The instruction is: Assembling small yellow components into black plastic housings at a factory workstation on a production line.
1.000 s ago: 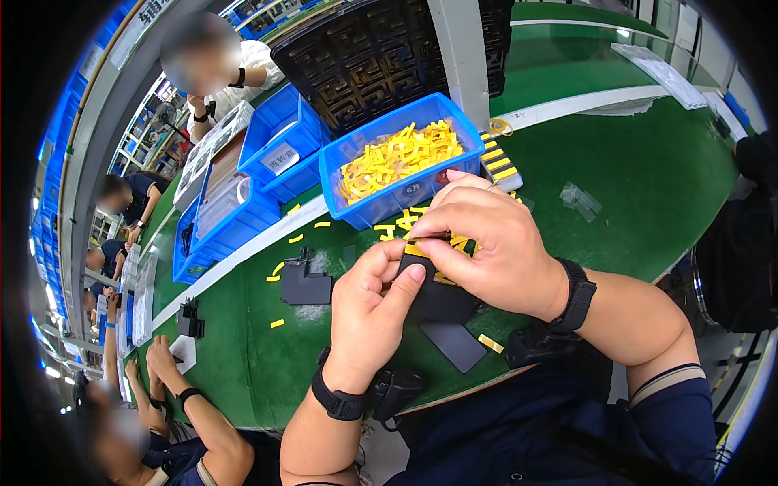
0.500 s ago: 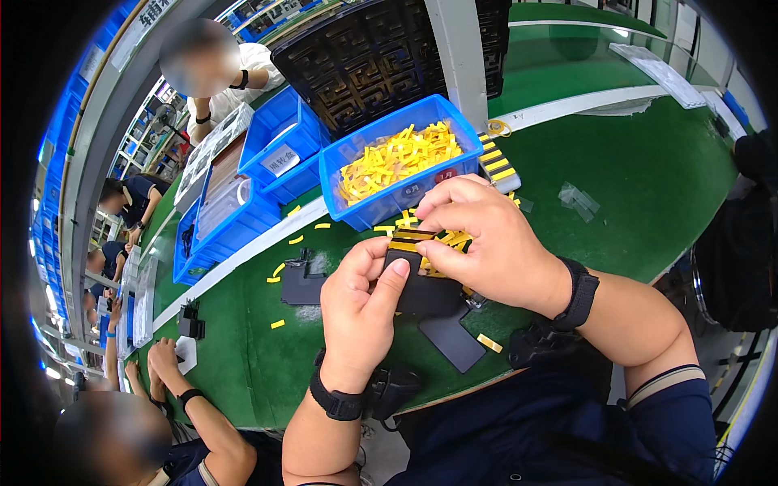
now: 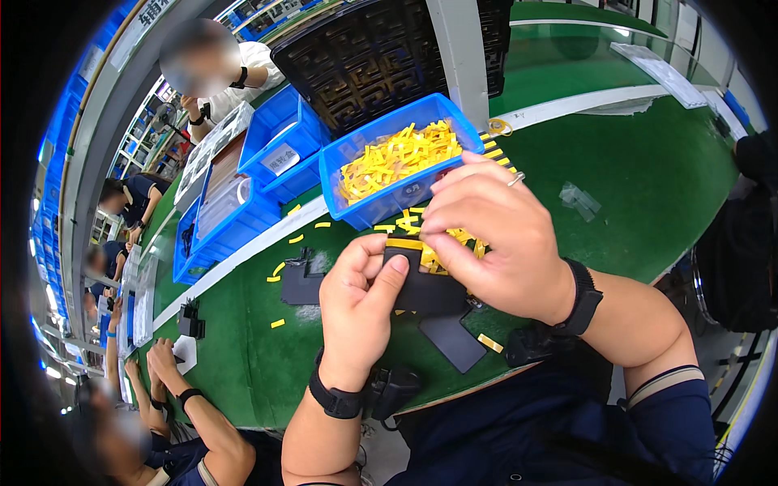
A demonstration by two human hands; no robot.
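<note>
My left hand (image 3: 354, 304) grips a black L-shaped plate (image 3: 433, 293), thumb pressed on its face and fingers behind. Along the plate's upper end lies a yellow strip (image 3: 403, 243). My right hand (image 3: 506, 235) is just right of that end, thumb and forefinger brought together; anything pinched between them is too small or hidden to make out. Loose yellow strips (image 3: 454, 257) are heaped on the table beyond the plate, partly covered by my right hand. A second black plate (image 3: 454, 342) rests on the table below, and another (image 3: 301, 287) lies left of my left hand.
A blue bin (image 3: 363, 217) full of yellow strips stands behind my hands, with more blue bins (image 3: 279, 154) to its left. A grey post (image 3: 460, 57) rises behind it. Clear film scraps (image 3: 580, 199) lie at right. A co-worker's hands (image 3: 162, 356) are at far left.
My right hand has shifted slightly right, away from the plate's upper end. The dark-and-yellow striped piece seen there before is gone from view; a plain yellow strip shows.
</note>
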